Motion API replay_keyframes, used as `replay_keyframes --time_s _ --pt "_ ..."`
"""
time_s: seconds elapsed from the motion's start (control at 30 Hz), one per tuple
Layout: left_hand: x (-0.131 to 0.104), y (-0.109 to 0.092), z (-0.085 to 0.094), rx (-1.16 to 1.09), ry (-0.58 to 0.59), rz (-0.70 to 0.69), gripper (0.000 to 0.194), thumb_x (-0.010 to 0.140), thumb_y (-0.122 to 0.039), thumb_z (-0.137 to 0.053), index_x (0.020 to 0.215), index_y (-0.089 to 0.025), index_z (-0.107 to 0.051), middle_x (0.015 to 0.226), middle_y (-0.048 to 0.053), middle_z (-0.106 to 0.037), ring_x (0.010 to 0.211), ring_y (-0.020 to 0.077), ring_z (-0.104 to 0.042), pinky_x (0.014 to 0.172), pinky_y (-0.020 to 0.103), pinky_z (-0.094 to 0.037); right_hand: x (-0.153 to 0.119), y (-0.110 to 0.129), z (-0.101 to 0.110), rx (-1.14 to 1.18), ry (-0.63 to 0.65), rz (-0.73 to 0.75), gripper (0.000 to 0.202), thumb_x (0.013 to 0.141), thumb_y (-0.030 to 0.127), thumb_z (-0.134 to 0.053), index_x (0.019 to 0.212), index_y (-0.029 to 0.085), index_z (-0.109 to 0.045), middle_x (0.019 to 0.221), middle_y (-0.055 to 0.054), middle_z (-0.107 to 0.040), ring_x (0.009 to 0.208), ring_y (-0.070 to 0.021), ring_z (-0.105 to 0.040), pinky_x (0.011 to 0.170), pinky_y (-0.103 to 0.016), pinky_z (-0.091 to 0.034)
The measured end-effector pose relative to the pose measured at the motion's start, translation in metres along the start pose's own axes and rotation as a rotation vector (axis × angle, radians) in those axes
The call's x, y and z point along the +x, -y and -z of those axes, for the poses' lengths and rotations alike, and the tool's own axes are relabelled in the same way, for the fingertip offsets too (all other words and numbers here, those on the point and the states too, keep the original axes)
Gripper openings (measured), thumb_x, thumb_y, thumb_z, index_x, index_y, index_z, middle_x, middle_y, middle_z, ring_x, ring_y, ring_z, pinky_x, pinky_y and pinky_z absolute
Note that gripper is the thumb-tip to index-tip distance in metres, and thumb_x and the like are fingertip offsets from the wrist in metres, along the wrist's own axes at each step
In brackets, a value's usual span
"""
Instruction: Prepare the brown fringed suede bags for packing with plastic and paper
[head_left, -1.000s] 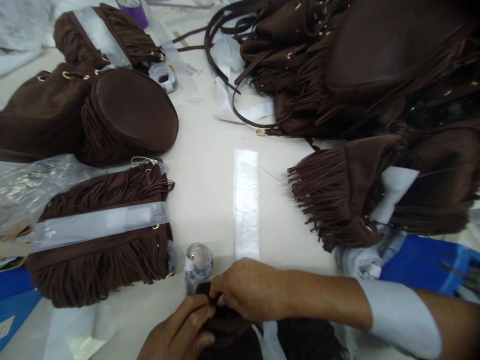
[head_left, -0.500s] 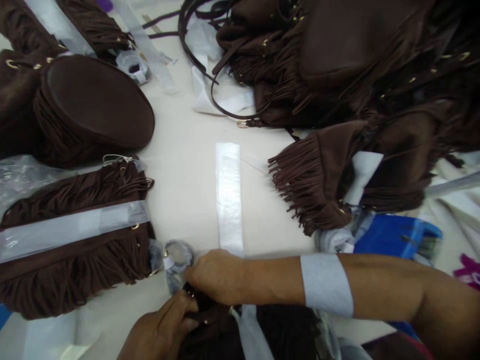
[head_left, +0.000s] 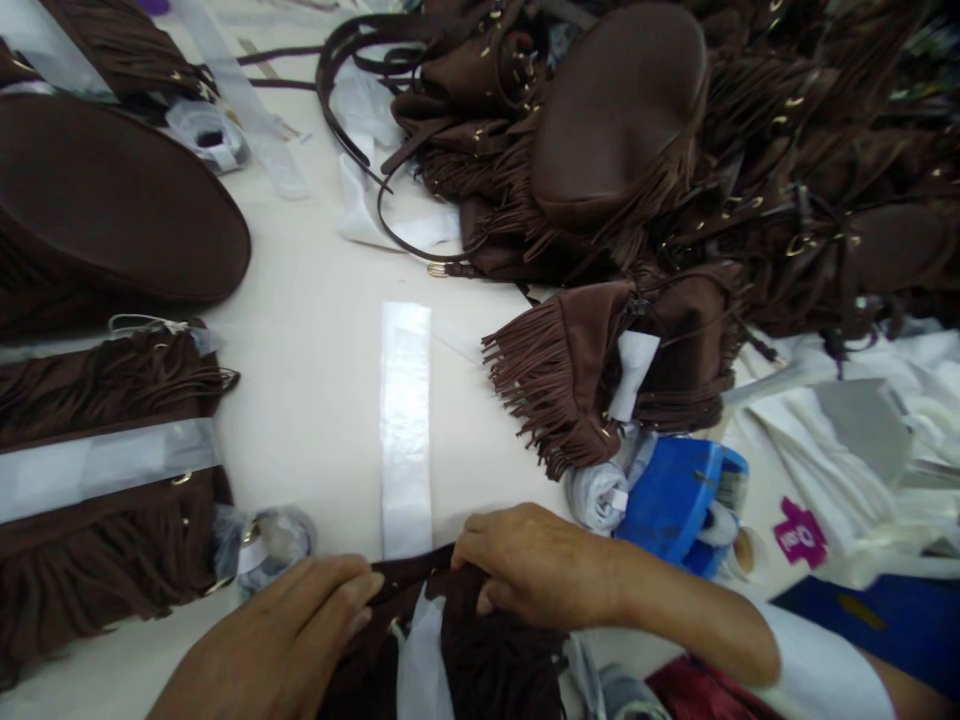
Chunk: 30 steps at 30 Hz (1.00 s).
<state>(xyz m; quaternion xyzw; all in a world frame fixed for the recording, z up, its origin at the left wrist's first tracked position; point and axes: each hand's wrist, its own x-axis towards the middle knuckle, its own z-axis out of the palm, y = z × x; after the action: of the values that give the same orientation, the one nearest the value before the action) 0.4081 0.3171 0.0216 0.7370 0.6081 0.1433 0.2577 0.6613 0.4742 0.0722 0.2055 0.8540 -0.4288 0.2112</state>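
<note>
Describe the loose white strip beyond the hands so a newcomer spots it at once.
On the cream table, find the dark bag under the left hand and right hand. Just beyond it, a glossy white strip points straight away. Unlike the band across the fringed bag at left, it lies flat on the tabletop itself.

Left hand (head_left: 277, 640): at bottom, left of centre; back upward, fingers (head_left: 341, 585) together, slightly bent, pointing up and right. Right hand (head_left: 540, 565): level with left fingertips, apart from them; fingers curled, thumb (head_left: 491, 595) below. Right forearm (head_left: 690, 615): slants in from lower right, white band (head_left: 817, 660) around it.
</note>
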Motion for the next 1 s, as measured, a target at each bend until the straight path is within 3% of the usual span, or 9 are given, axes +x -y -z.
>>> replay_keyframes --time_s 0.03,0.1,0.23,0.3,0.4,0.53,0.7,0.83,1.0 --pt "0.011 -0.010 0.001 -0.062 0.078 -0.092 0.033 0.096 -0.034 -0.040 0.116 -0.035 -0.066 0.110 -0.002 -0.075 0.095 0.0160 -0.071 0.086 0.023 -0.058 -0.004 0.001 -0.007 -0.038 -0.041 -0.012 0.012 0.087 0.020 -0.064 0.099 0.018 -0.064 0.097 -0.003 -0.068 0.087 -0.0168 -0.063 0.070 -0.025 -0.043" --pt "0.026 -0.030 0.001 -0.146 0.135 -0.136 0.034 0.095 -0.024 -0.042 0.119 -0.031 -0.064 0.110 -0.001 -0.075 0.100 0.0156 -0.070 0.090 0.024 -0.056 -0.010 0.004 -0.022 -0.078 -0.123 -0.003 0.009 0.090 0.014 -0.055 0.094 0.020 -0.060 0.094 -0.002 -0.066 0.085 -0.0155 -0.059 0.071 -0.025 -0.041" --pt "0.032 -0.053 0.000 -0.195 0.331 -0.029 0.032 0.084 -0.018 -0.057 0.113 -0.028 -0.064 0.112 0.000 -0.074 0.100 0.0182 -0.069 0.086 0.025 -0.056 -0.017 0.006 -0.048 -0.138 -0.208 0.083 0.012 0.099 0.021 -0.046 0.093 0.020 -0.057 0.097 -0.003 -0.064 0.089 -0.0174 -0.054 0.079 -0.030 -0.041" --pt "0.031 -0.058 -0.001 -0.165 0.425 0.029 0.028 0.083 -0.016 -0.057 0.108 -0.026 -0.065 0.110 0.002 -0.073 0.100 0.0198 -0.069 0.090 0.029 -0.054 -0.020 0.004 -0.051 -0.115 -0.216 0.100 0.012 0.099 0.021 -0.046 0.095 0.020 -0.058 0.101 -0.004 -0.065 0.092 -0.0183 -0.055 0.082 -0.032 -0.041" --pt "0.032 -0.062 -0.003 -0.133 0.488 0.068 0.023 0.086 -0.014 -0.050 0.101 -0.024 -0.064 0.104 0.004 -0.073 0.096 0.0203 -0.068 0.090 0.032 -0.053 -0.019 0.000 -0.041 0.112 -0.152 0.060 0.011 0.094 0.019 -0.054 0.102 0.019 -0.061 0.102 -0.003 -0.068 0.095 -0.0165 -0.059 0.084 -0.028 -0.044" --pt "0.035 -0.062 -0.004 -0.151 0.514 0.047 0.028 0.087 -0.009 -0.042 0.098 -0.023 -0.063 0.095 0.004 -0.072 0.091 0.0186 -0.068 0.087 0.030 -0.052 -0.003 -0.006 -0.017 0.297 0.061 -0.016 0.019 0.094 0.019 -0.053 0.106 0.020 -0.067 0.099 0.000 -0.074 0.089 -0.0123 -0.067 0.075 -0.021 -0.045" --pt "0.034 -0.057 -0.010 -0.188 0.449 0.026 0.023 0.088 -0.013 -0.043 0.097 -0.023 -0.062 0.095 0.004 -0.071 0.089 0.0180 -0.067 0.087 0.029 -0.051 0.023 -0.003 0.000 0.005 0.322 0.158 0.024 0.089 0.016 -0.059 0.111 0.022 -0.070 0.104 -0.002 -0.075 0.092 -0.0171 -0.069 0.063 -0.024 -0.041" --pt "0.032 -0.048 -0.021 -0.243 0.405 0.014 0.024 0.089 -0.016 -0.044 0.096 -0.025 -0.064 0.090 0.003 -0.071 0.082 0.0167 -0.067 0.080 0.025 -0.053 0.030 0.002 0.000 -0.185 0.369 0.194 0.018 0.088 0.018 -0.058 0.101 0.017 -0.070 0.093 -0.006 -0.075 0.078 -0.0183 -0.069 0.050 -0.027 -0.032" --pt "0.035 -0.041 -0.024 -0.305 0.376 -0.089 0.031 0.089 -0.017 -0.044 0.108 -0.026 -0.067 0.095 0.003 -0.074 0.085 0.0166 -0.068 0.084 0.025 -0.054 0.027 0.004 -0.007 -0.232 0.284 0.104 0.017 0.090 0.022 -0.054 0.094 0.015 -0.069 0.089 -0.009 -0.075 0.077 -0.0203 -0.070 0.049 -0.028 -0.030"
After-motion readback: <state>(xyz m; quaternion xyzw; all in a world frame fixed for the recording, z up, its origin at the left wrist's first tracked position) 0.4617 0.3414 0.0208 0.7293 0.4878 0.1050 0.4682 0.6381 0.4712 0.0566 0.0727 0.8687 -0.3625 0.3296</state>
